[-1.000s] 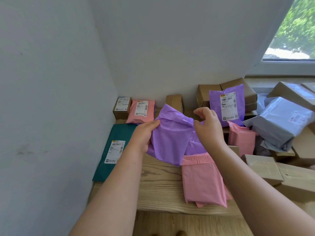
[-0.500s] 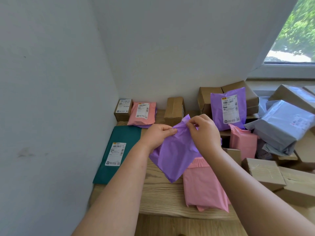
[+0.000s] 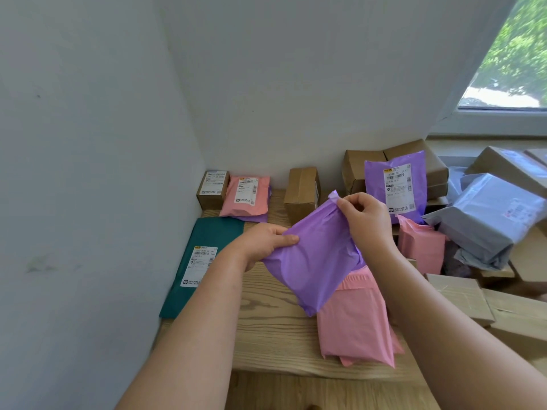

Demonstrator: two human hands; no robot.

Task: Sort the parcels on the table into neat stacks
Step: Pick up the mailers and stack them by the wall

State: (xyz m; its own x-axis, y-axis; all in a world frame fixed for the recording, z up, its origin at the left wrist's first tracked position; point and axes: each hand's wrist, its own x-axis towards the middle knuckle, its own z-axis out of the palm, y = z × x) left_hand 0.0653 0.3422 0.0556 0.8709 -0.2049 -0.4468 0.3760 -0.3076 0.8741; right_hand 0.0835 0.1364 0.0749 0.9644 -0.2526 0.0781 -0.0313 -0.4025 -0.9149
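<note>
Both hands hold purple mailer [image 3: 313, 261] above table [image 3: 266, 335]: left hand [image 3: 263, 242] grips its left edge, right hand [image 3: 365, 217] pinches top corner; pink mailer [image 3: 355, 327] lies underneath

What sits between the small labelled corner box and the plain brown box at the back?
A labelled pink mailer, in the head view.

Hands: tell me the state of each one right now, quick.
Left hand: closed, gripping the left edge of the purple mailer.
Right hand: closed, pinching the purple mailer near its top corner.
</note>
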